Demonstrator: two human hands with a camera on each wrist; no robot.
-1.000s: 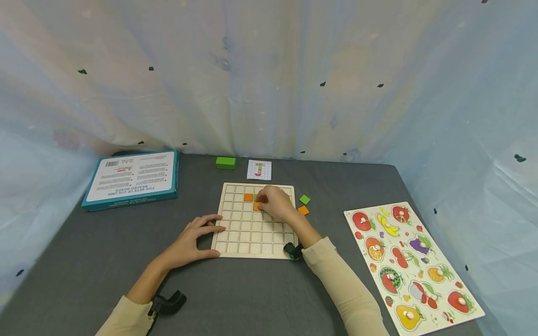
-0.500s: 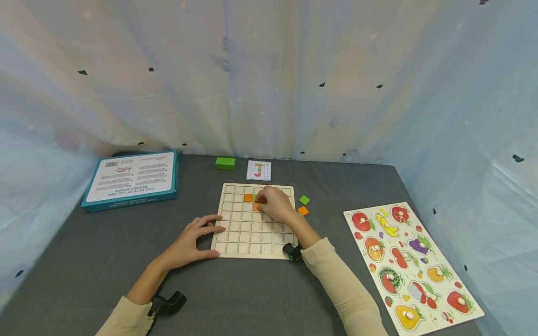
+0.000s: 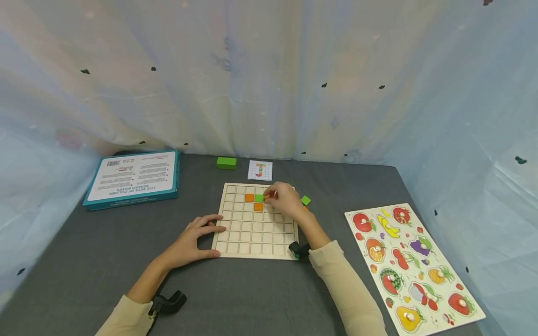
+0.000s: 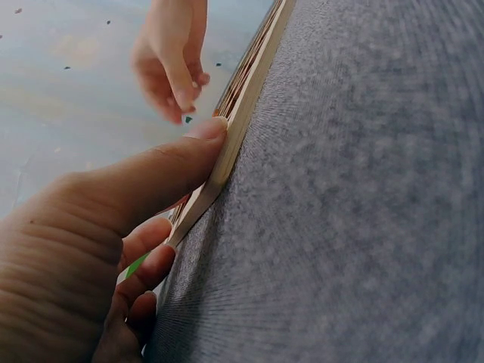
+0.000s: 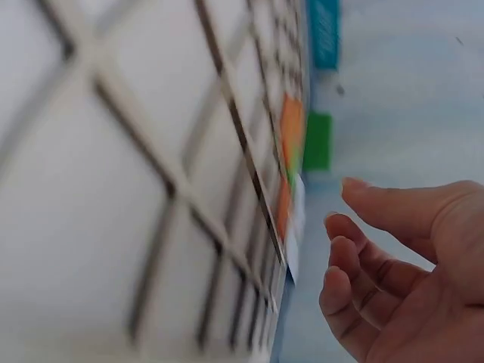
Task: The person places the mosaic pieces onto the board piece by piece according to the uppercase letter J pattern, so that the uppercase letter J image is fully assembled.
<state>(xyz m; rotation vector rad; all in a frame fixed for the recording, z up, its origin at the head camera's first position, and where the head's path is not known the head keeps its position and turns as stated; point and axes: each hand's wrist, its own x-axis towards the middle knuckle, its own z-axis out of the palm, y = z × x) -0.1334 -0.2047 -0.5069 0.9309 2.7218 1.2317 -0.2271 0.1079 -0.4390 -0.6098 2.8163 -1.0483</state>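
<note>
A wooden grid board lies on the dark cloth. Set in its far rows are a green tile, an orange tile to its left and another orange tile just below it. A bit of orange shows beside the green tile, partly behind my right fingers. My right hand hovers over that spot; in the right wrist view its curved fingers and thumb stand apart with nothing between them. My left hand rests spread against the board's left side, thumb and fingertips touching the edge.
Right of the board lies a loose green tile, near an orange one mostly behind my wrist. Beyond the board are a pattern card and a green block. A teal box lies far left, a fruit puzzle right.
My right hand has lifted and shifted slightly right, away from the lower orange tile, uncovering the green tile. The left hand keeps its place.
</note>
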